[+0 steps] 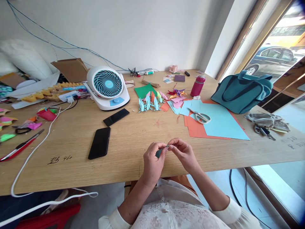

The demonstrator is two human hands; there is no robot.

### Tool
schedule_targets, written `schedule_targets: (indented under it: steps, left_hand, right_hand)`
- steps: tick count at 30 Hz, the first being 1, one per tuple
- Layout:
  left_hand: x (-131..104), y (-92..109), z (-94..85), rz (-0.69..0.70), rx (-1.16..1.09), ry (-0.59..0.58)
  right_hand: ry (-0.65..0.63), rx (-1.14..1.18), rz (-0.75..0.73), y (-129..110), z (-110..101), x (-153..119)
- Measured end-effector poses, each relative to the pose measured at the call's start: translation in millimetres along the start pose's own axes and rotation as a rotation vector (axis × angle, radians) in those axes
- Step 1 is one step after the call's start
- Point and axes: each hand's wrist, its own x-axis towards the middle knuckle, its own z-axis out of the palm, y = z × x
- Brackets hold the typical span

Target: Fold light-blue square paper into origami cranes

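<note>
My left hand [153,159] is closed around a small piece of teal paper [159,153] above the table's front edge. Thumb and fingertips of my right hand [183,154] pinch the other end of that paper, close against the left fingertips. Most of the paper is hidden by the fingers, so its folded shape cannot be made out. Beyond the hands stand several light-blue folded paper figures [148,103]. To the right, scissors [201,117] with white handles lie on light-blue paper sheets [225,122], which overlap orange sheets [196,128].
On the wooden table [133,152], two black phones, one nearer [99,143], lie left of my hands. A white fan [108,87] stands behind them. A pink bottle [198,86], a teal bag [241,90] and keys [264,131] are at right. A white cable [35,149] crosses the left side.
</note>
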Motion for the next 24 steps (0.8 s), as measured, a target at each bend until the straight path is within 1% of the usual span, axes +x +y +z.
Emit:
schedule_targets:
  steps: [5, 8, 14, 19, 21, 24]
  left_hand:
    - [-0.9, -0.5, 0.4, -0.007, -0.005, -0.012]
    - [-1.9, -1.4, 0.1, -0.008, 0.007, -0.021]
    - [-3.0, -0.1, -0.8, 0.054, 0.091, -0.046]
    - [-0.3, 0.8, -1.5, 0.041, 0.064, -0.06]
    - [0.5, -0.6, -1.8, 0.034, 0.03, -0.066]
    - [0.4, -4.2, -1.3, 0.012, -0.001, -0.072]
  right_hand:
    - [-0.028, -0.01, -0.017, 0.7, 0.0, 0.2]
    - [-0.021, -0.031, -0.048, 0.6, 1.5, 0.2]
    - [-0.009, -0.114, -0.096, 3.3, 2.3, -1.0]
    - [0.004, -0.158, -0.103, 4.8, 1.6, -0.8]
    - [-0.008, -0.137, -0.097, 6.3, 0.1, -0.2]
    - [-0.071, -0.109, -0.081, 9.7, -4.1, 1.0]
